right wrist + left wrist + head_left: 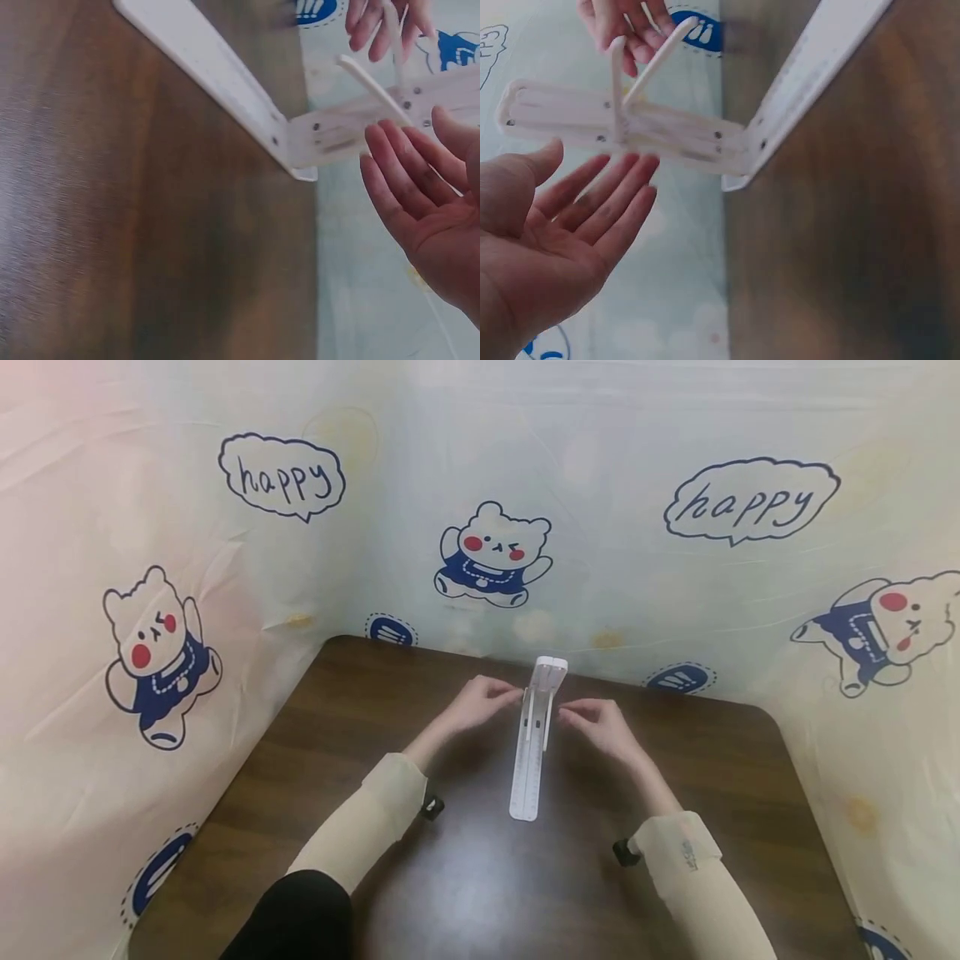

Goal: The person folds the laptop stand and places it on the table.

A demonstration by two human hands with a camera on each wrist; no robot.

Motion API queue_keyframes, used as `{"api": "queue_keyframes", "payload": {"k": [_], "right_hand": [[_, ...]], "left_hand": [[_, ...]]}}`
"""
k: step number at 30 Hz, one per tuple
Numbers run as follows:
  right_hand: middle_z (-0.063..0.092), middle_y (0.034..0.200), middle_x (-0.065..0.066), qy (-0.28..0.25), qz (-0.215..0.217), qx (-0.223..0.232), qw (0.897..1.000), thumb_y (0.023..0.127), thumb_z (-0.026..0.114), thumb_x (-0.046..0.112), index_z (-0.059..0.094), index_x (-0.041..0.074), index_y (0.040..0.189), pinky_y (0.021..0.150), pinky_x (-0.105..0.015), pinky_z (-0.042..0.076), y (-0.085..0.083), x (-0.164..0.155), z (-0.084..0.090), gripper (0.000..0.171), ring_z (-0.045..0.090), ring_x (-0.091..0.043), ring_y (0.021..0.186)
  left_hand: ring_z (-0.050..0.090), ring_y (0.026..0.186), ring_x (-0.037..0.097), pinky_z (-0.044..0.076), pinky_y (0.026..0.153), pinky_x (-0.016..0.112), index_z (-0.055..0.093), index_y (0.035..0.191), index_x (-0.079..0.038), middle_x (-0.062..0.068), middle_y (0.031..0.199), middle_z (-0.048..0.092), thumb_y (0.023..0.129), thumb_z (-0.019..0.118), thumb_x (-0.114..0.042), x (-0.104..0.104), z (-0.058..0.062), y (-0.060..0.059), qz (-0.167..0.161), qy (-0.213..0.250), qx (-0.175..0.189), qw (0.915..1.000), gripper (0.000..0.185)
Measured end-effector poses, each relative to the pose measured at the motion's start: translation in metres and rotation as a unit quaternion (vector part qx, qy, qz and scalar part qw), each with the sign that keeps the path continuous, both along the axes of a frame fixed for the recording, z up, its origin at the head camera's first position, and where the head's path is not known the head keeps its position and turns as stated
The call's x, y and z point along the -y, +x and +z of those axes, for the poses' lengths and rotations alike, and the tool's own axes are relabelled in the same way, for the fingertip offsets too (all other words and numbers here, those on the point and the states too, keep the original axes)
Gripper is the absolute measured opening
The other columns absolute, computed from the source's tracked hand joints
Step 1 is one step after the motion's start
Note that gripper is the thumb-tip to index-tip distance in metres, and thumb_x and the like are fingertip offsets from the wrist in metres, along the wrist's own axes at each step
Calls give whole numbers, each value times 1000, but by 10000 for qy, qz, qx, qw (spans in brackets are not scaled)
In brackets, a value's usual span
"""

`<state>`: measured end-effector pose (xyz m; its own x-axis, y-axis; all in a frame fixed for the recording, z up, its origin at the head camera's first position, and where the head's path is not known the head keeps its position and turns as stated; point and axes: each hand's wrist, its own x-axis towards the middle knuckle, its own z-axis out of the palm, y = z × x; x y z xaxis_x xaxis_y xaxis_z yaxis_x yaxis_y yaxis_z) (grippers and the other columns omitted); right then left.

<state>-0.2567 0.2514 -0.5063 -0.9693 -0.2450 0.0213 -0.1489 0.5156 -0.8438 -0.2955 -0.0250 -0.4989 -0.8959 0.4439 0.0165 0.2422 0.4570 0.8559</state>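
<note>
A white folding stand (pixel 528 781) is on the table, its long flat base pointing toward me and an upright panel (pixel 547 105) rising at the far end. Two thin prongs (pixel 373 86) stick out from the panel. On the left side of the stand is my left hand (pixel 480 702), fingers extended and thumb apart, fingertips close to the panel's edge. My right hand (pixel 442 217) is on the other side with its fingers loosely stretched, fingertips beside the panel and a prong. Whether either hand touches the stand I cannot tell. Neither grips anything in the wrist views.
The dark wooden table (pixel 465 877) has rounded far corners. A pale curtain (pixel 600 460) printed with bears and "happy" bubbles hangs around it, close behind the stand. Small black devices (pixel 432 807) sit at both wrists.
</note>
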Motion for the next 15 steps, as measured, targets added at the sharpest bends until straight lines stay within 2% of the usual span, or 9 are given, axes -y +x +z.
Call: {"api": "queue_keyframes", "payload": {"k": [2,6,10,15], "right_hand": [[83,114,-23,-21,62,205,9998,109,71,21,75,-5,132,102,-57,65,1,0,-6,34,82,-35,105],[84,112,-21,38,171,316,9993,107,74,21,78,-3,128,95,-48,67,0,4,-15,32,82,-31,100],[84,111,-22,34,202,291,9994,104,77,17,80,-3,122,86,-36,66,-2,9,-19,27,82,-36,98],[83,107,-24,14,200,212,9996,101,80,12,82,-6,115,78,-27,61,-6,13,-22,22,81,-38,93]], "left_hand": [[77,118,41,63,104,51,78,131,-1,18,124,82,112,65,-34,-2,-4,4,-191,70,245,9995,40],[78,114,45,63,104,56,79,129,0,21,122,82,110,70,-29,-7,-11,9,-400,220,615,9971,36],[79,111,47,63,105,60,79,126,4,24,120,82,107,74,-23,-11,-16,10,-356,348,725,9961,33],[81,105,46,65,100,60,80,121,4,23,114,83,105,77,-18,-15,-23,6,-233,255,685,9971,28]]}}
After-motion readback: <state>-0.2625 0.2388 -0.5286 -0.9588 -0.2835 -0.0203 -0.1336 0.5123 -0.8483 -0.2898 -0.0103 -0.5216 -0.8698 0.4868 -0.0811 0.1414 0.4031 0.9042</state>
